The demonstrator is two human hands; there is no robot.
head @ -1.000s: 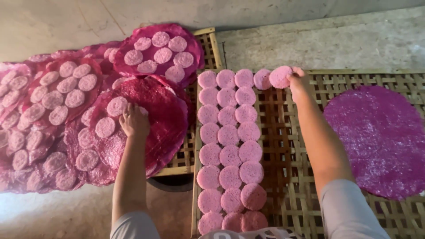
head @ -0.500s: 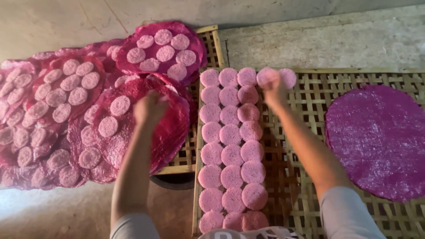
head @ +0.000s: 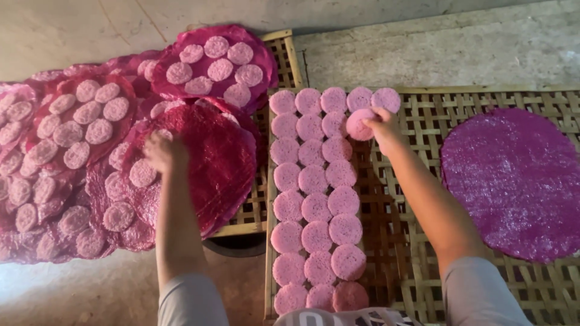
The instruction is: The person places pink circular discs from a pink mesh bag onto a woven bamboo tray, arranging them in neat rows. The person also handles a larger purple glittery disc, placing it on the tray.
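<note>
Disc (head: 360, 124) lies flat in right grip (head: 382, 125).

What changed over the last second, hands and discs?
The right hand let go of a disc at the top row's right end, drew back and now holds another pink disc below that row. The left hand lifted, then came down on the dark red mat. The purple mat stayed put.

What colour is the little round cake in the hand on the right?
Pale pink: the round cake in the right hand, head view.
</note>
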